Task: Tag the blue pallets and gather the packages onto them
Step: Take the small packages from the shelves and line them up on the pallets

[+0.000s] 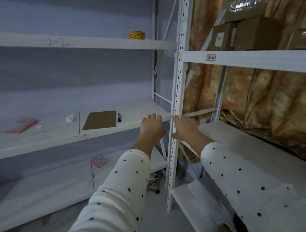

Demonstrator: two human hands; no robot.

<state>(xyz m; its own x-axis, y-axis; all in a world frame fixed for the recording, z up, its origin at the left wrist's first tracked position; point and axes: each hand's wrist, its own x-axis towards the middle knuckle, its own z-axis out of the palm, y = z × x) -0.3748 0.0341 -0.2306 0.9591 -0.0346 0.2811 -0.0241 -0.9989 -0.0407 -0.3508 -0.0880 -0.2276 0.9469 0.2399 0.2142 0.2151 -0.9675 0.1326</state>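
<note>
Both arms are stretched out toward the corner where two white shelving units meet. The left hand [152,127] sits with its fingers laid over the front edge of the shelf marked 2-3 [42,140], fingers pretty much straight and side by side, not wrapped round anything. The right hand [184,127] is just beside it, up against the perforated white upright [180,89]; fingers look extended and close together, thumb sticking out to the left, and I can't tell if it's really gripping the post or just resting on it.

No blue pallets anywhere in this shot. The closest thing to packages are the brown cardboard boxes [247,34] up on the shelf labelled 3-2 [211,57], well above and to the right of both hands, nowhere near the fingers.

On the 2-3 shelf, left of the left hand: a flat piece of cardboard [100,120], a black marker [119,117] right beside it, and a red flat item [23,126] further left. A roll of yellow tape [137,35] sits on the shelf above.
</note>
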